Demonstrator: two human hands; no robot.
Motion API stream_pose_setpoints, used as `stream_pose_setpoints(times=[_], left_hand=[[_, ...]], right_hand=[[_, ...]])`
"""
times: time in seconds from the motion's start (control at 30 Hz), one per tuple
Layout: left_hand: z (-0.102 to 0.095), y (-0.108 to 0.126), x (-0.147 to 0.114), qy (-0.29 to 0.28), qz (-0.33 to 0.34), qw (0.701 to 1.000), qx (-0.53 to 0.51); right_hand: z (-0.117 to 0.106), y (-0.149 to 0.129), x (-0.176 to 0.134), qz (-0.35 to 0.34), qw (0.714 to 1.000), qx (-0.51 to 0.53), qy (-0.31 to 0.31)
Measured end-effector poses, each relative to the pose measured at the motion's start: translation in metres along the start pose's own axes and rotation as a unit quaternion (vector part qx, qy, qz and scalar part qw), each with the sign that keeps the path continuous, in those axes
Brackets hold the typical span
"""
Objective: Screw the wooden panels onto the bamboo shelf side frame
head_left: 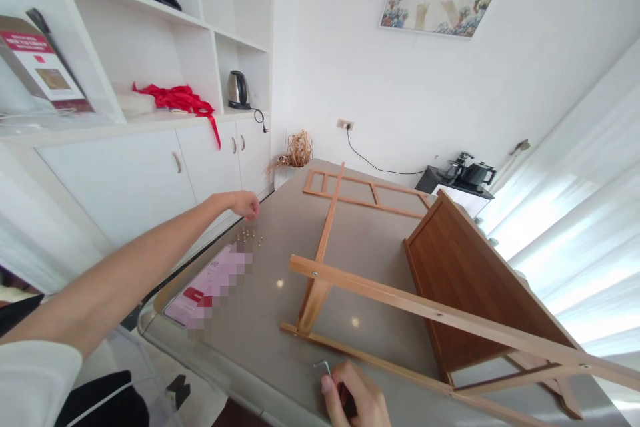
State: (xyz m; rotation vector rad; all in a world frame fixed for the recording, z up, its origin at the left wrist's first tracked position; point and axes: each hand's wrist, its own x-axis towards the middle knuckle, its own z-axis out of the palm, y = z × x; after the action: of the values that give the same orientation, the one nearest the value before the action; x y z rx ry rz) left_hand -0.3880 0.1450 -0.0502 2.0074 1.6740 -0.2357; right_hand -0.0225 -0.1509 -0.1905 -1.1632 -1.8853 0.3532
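Observation:
My left hand [245,203] is stretched out over the far left part of the table, its fingers closed; whatever they may hold is hidden. Just below it stand several small screws [246,235] on the tabletop. Near the front edge, my right hand [356,395] grips a hex key [323,365], its bent metal end poking out past the thumb. Right of both hands lies a partly assembled wooden frame [380,288] on its side, with screw heads visible along its rail. A brown wooden panel [465,273] is joined to it.
A ladder-like wooden frame [357,199] lies flat at the back of the grey table [280,240]. A partly blurred pink sheet or screen [197,290] is at the left edge. White cabinets [145,167] line the left wall; a black kettle [477,173] stands behind, right.

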Motion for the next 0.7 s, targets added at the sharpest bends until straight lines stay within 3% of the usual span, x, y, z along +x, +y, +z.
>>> stream_pose_setpoints(times=[0.17, 0.27, 0.37, 0.47, 0.6, 0.7], left_hand=[[-0.033, 0.015, -0.047, 0.129, 0.1, 0.986, -0.028], [-0.026, 0.038, -0.102, 0.183, 0.138, 0.972, -0.044], [0.014, 0.07, -0.157, 0.216, 0.227, 0.946, -0.088], [0.078, 0.096, -0.19, 0.175, 0.308, 0.922, -0.155], [0.164, 0.109, -0.189, 0.213, 0.28, 0.894, -0.278], [0.204, 0.114, -0.178, 0.227, 0.203, 0.867, -0.396]], right_hand=[[-0.01, -0.007, 0.005, 0.056, 0.997, 0.04, -0.022], [-0.013, -0.01, 0.008, 0.062, 0.993, 0.098, -0.018], [-0.019, -0.011, 0.012, 0.045, 0.992, 0.117, -0.027], [-0.025, -0.013, 0.016, 0.032, 0.993, 0.101, -0.054], [-0.029, -0.014, 0.016, 0.055, 0.993, 0.083, -0.063], [-0.028, -0.014, 0.013, 0.093, 0.991, 0.072, -0.069]])
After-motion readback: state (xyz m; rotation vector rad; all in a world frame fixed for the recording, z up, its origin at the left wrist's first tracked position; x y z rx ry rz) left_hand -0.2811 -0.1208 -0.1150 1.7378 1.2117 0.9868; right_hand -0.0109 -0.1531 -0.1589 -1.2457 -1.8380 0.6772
